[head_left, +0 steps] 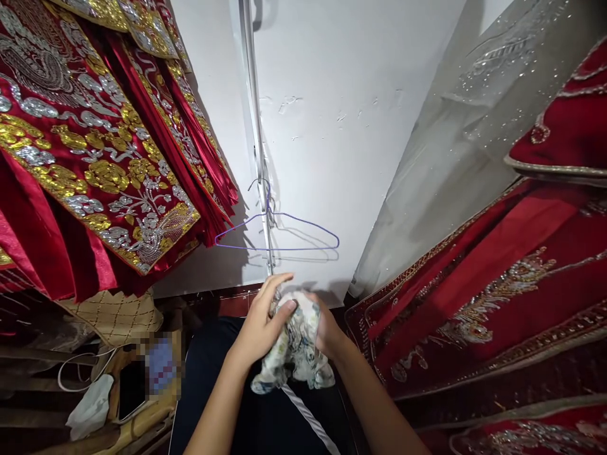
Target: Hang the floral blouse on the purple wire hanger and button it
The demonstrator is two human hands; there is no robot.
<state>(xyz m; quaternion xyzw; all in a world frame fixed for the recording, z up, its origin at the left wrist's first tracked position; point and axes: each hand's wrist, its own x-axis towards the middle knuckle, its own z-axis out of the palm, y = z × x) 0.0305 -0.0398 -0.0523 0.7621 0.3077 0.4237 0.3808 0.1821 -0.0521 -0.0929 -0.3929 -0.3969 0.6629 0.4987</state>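
A bunched piece of thin white cloth [306,344] with a blue, green and yellow print is held over my lap. My left hand [265,322] grips its left side, thumb pressed on top and some fingers stretched out beyond it. On the opposite side my right hand [327,328] curls round the cloth, its fingers mostly hidden behind the folds. Below the bundle, a twisted white strip [310,418] lies across my dark trousers. Just beyond my hands, a purple wire hanger [306,248] hangs in front of a white wall.
Red garments with gold and silver embroidery [107,174] hang on the left. To the right are a beaded red garment [474,309] and a sheer sparkling white one [446,145]. A metal pole [253,95] runs along the wall. A phone [131,388] lies at lower left.
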